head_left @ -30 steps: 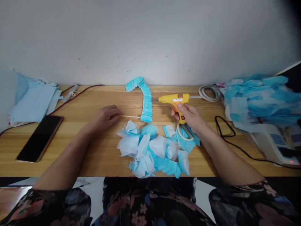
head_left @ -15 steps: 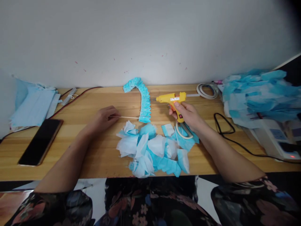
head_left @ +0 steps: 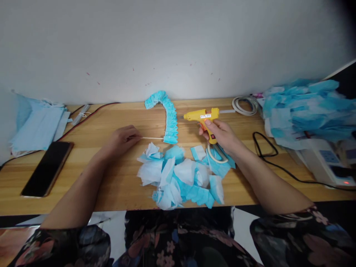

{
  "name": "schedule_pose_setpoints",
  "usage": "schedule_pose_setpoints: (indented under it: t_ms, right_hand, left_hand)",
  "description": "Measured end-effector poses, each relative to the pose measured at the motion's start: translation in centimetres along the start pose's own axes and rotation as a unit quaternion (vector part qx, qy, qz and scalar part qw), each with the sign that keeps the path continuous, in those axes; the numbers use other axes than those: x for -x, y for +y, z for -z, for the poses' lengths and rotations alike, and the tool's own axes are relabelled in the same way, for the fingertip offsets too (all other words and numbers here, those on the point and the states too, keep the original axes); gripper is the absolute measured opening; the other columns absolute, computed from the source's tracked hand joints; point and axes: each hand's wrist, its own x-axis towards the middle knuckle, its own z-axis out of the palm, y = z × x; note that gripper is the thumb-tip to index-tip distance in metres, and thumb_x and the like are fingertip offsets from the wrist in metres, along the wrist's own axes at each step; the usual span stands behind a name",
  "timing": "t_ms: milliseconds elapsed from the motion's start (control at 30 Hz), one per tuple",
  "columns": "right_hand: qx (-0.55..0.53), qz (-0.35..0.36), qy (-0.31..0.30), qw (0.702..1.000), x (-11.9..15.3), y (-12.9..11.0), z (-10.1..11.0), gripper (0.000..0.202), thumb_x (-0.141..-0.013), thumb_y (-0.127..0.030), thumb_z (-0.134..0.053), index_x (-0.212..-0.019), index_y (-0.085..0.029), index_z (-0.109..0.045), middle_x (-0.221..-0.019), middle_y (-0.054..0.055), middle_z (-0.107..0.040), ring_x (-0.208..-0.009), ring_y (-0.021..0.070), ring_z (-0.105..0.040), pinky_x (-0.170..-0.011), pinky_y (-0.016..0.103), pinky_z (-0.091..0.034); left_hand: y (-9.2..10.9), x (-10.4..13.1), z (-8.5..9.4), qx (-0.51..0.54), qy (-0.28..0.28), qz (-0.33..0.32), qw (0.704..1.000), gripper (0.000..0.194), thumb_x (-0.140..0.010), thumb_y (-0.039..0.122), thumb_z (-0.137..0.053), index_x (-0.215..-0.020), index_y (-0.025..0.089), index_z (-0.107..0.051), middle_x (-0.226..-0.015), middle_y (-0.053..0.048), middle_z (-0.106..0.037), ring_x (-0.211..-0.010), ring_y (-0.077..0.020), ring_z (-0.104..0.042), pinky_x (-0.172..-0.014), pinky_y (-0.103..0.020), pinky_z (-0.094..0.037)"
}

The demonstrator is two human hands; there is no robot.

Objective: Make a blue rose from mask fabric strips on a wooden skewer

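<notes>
My left hand (head_left: pixel 124 138) is closed on a thin pale stick (head_left: pixel 152 138), whose far end meets the lower end of a curved, pleated blue strip (head_left: pixel 170 118). The strip lies on the wooden table, hooked to the left at its top. My right hand (head_left: pixel 218 132) grips the handle of a yellow glue gun (head_left: pixel 198 115). Its nozzle points left, a little apart from the strip, and a glue stick juts from its back. Below both hands lies a loose pile of blue and white fabric pieces (head_left: pixel 178 178).
A black phone (head_left: pixel 47 170) and stacked light blue masks (head_left: pixel 37 124) lie at the left. At the right are a coiled white cable (head_left: pixel 244 106), a black cord (head_left: pixel 289 172), a large heap of blue pieces (head_left: pixel 308 111) and a white device (head_left: pixel 325 161) with a red light.
The view has shifted very slightly. Both hands keep their holds, and nothing else has visibly moved.
</notes>
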Motion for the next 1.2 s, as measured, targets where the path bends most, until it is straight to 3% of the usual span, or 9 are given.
schedule_pose_setpoints:
  t_ms: [333, 467, 533, 633, 733, 833, 1100, 1200]
  right_hand:
    - [-0.017, -0.019, 0.034, 0.999, -0.4, -0.2, 1.0, 0.056, -0.085, -0.078, -0.059, -0.078, -0.024, -0.067, -0.072, 0.006, -0.069, -0.063, 0.0174, -0.060, -0.054, 0.031, -0.047]
    - [-0.052, -0.033, 0.082, 0.995, -1.3, -0.1, 2.7, 0.050, -0.090, -0.072, -0.059, -0.087, -0.023, -0.069, -0.089, 0.011, -0.078, -0.073, 0.0208, -0.068, -0.055, 0.031, -0.050]
    - [-0.069, -0.059, 0.065, 0.994, -1.6, 0.1, 3.4, 0.048, -0.091, -0.070, -0.059, -0.087, -0.023, -0.068, -0.091, 0.011, -0.078, -0.074, 0.0205, -0.069, -0.053, 0.029, -0.049]
    - [-0.074, -0.102, 0.038, 0.991, -1.7, 0.5, 3.7, 0.048, -0.086, -0.069, -0.066, -0.078, -0.022, -0.067, -0.075, 0.007, -0.073, -0.060, 0.0163, -0.062, -0.048, 0.027, -0.045]
    - [-0.043, -0.103, 0.028, 0.993, -1.6, 0.7, 3.6, 0.052, -0.079, -0.073, -0.072, -0.067, -0.023, -0.065, -0.061, 0.003, -0.064, -0.050, 0.0133, -0.053, -0.046, 0.027, -0.041]
    - [0.001, -0.097, 0.037, 0.995, -1.9, 1.0, 3.9, 0.051, -0.076, -0.073, -0.074, -0.069, -0.024, -0.065, -0.058, 0.002, -0.064, -0.049, 0.0154, -0.054, -0.048, 0.030, -0.042]
    - [0.083, -0.077, 0.122, 0.986, -3.5, 2.9, 6.2, 0.046, -0.091, -0.065, -0.063, -0.076, -0.022, -0.070, -0.070, 0.009, -0.073, -0.060, 0.0217, -0.065, -0.059, 0.035, -0.049]
    - [0.205, -0.092, 0.139, 0.965, -3.6, 3.0, 6.9, 0.048, -0.096, -0.060, -0.057, -0.069, -0.021, -0.067, -0.069, 0.010, -0.072, -0.065, 0.0237, -0.066, -0.062, 0.036, -0.047]
  left_hand:
    - [-0.4, 0.0, 0.0, -0.003, -0.005, 0.001, 1.000, 0.023, -0.100, 0.035, -0.055, -0.088, 0.019, -0.066, -0.087, -0.003, -0.064, -0.077, -0.0158, -0.059, -0.070, -0.028, -0.044]
    - [-0.4, 0.0, 0.0, -0.004, -0.005, -0.001, 1.000, 0.022, -0.099, 0.033, -0.055, -0.088, 0.018, -0.066, -0.087, -0.003, -0.064, -0.077, -0.0162, -0.060, -0.071, -0.028, -0.045]
    - [-0.4, 0.0, 0.0, -0.002, -0.006, 0.001, 1.000, 0.022, -0.099, 0.033, -0.054, -0.088, 0.019, -0.066, -0.087, -0.003, -0.065, -0.077, -0.0162, -0.060, -0.071, -0.028, -0.045]
    - [-0.6, 0.1, 0.0, -0.001, -0.007, 0.001, 1.000, 0.023, -0.099, 0.034, -0.055, -0.086, 0.019, -0.066, -0.086, -0.003, -0.064, -0.076, -0.0159, -0.059, -0.070, -0.028, -0.044]
    - [-0.7, 0.1, 0.0, -0.009, -0.013, 0.000, 1.000, 0.021, -0.099, 0.033, -0.056, -0.086, 0.018, -0.065, -0.085, -0.002, -0.062, -0.076, -0.0156, -0.058, -0.069, -0.028, -0.043]
    - [-0.9, 0.1, 0.0, -0.010, -0.010, -0.005, 1.000, 0.020, -0.099, 0.031, -0.056, -0.087, 0.018, -0.065, -0.086, -0.002, -0.062, -0.077, -0.0156, -0.058, -0.070, -0.028, -0.043]
    - [-0.9, 0.1, 0.0, -0.008, -0.010, -0.004, 1.000, 0.021, -0.099, 0.033, -0.055, -0.087, 0.019, -0.066, -0.085, -0.002, -0.063, -0.077, -0.0158, -0.058, -0.070, -0.027, -0.043]
    - [-1.0, 0.1, 0.0, -0.008, -0.010, -0.007, 1.000, 0.019, -0.099, 0.031, -0.056, -0.089, 0.019, -0.066, -0.087, -0.002, -0.063, -0.077, -0.0157, -0.058, -0.071, -0.027, -0.043]
